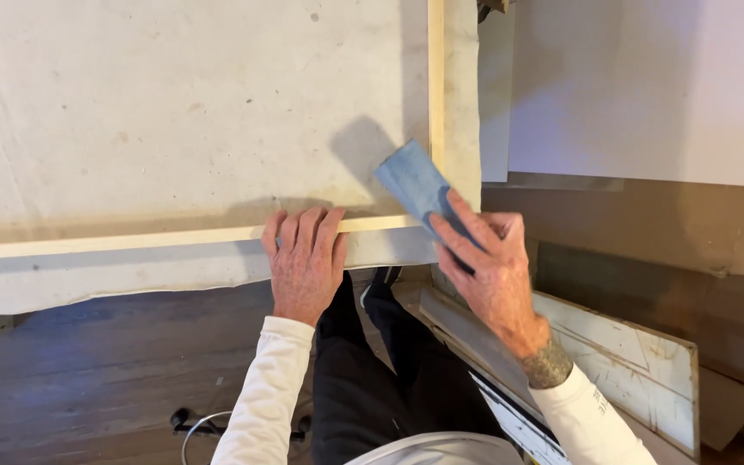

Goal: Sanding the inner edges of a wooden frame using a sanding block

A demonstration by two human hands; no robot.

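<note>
Stretched canvas (174, 112), off-white and speckled, fills the view from 9 to 12 o'clock, lying back-up with its pale wooden stretcher bars (131, 241) running along the near edge and up the right side, meeting in a corner near the centre. Loose canvas margin (88, 280) folds outward past the bars. At 3 o'clock, beyond the frame, lies a white board (647, 86) over brown cardboard (647, 224), and at 5 o'clock a white-painted panel (630, 362) leans on the dark wooden floor (88, 370).

The left hand (305, 263) rests flat, palm down, at the centre, fingers together and pointing toward 12 o'clock, laid across the near stretcher bar and the canvas margin, pressing rather than gripping. Its white sleeve (260, 396) comes up from 6 o'clock.

The right hand (488, 267) reaches in from 5 o'clock, wrist bent, fingers closed on a folded blue sheet (413, 185), seemingly sandpaper, pinched between thumb and fingers and held tilted against the frame's inner corner, just beside the upright bar.
</note>
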